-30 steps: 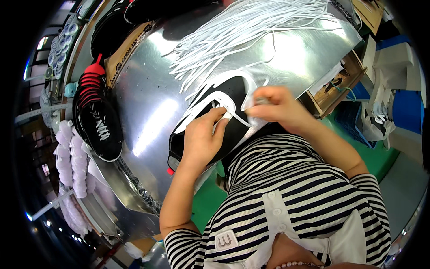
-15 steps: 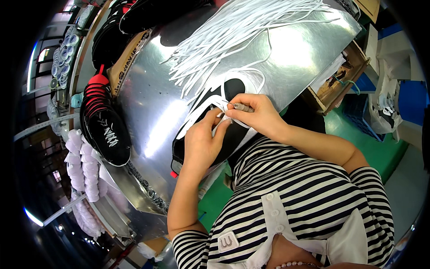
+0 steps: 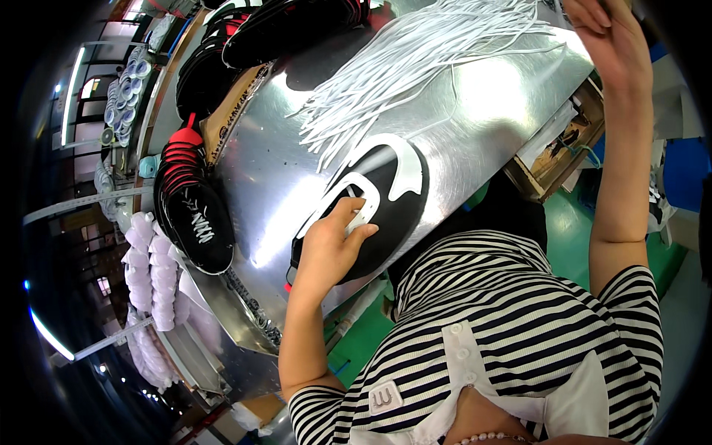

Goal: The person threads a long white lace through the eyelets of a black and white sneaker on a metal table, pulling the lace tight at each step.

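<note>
- Shiny metal table [image 3: 267, 148], its near edge close to a black-and-white striped shirt [image 3: 504, 311], with green floor [image 3: 578, 215] below on the right.
- Beaded necklace [image 3: 493, 439] nearest of all, beside a pale collar [image 3: 578, 400].
- Left hand [image 3: 330, 248] low over the near side of the table, thumb and forefinger bent to a narrow gap, pinching a shoe upper [image 3: 393, 219] by its white edging.
- Beneath those fingers, that same upper: black with white trim, lying on the table near the striped shirt, small red tab [image 3: 288, 287] at its near left end.
- To the right, an open wooden box [image 3: 526, 182] just beside the table edge, jumbled inside.
- Right hand [image 3: 612, 41] raised at the far right, well apart from the upper, fingers partly curled and cropped at the top; cannot tell whether empty or gripping something.
- Beyond the upper, a loose sheaf of white laces [image 3: 423, 67], near ends close to the white trim.
- On the left, a fanned stack of black shoe pieces [image 3: 196, 222] with red edges; farther off, another dark stack [image 3: 304, 33].
- Past the table, far left, puffy white bundles [image 3: 156, 274] and a lit tube [image 3: 73, 96].
</note>
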Tool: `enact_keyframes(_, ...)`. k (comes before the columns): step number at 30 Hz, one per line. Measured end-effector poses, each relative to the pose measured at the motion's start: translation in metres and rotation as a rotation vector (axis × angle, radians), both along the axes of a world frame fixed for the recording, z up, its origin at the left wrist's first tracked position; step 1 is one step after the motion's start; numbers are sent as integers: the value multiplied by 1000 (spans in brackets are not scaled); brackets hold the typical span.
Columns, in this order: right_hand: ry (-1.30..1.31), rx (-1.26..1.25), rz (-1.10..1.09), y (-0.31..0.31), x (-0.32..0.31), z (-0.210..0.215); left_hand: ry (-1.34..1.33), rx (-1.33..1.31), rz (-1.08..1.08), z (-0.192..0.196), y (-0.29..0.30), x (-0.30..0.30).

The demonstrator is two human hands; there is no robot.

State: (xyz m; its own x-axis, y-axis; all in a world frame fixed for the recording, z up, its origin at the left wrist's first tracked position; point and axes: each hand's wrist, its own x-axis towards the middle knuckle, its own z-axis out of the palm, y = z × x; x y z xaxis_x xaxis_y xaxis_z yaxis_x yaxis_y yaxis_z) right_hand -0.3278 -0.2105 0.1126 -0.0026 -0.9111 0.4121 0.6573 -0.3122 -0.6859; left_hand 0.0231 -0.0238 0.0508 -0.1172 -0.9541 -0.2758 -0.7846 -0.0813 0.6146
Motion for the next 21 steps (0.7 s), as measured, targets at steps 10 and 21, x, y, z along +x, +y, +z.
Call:
enact_keyframes(10, 723, 258, 458, 116, 147, -136, 75, -12, 26, -11, 5, -7)
enact_keyframes(21, 813, 104, 259, 139, 165, -149, -173, -126, 116, -9, 10, -27)
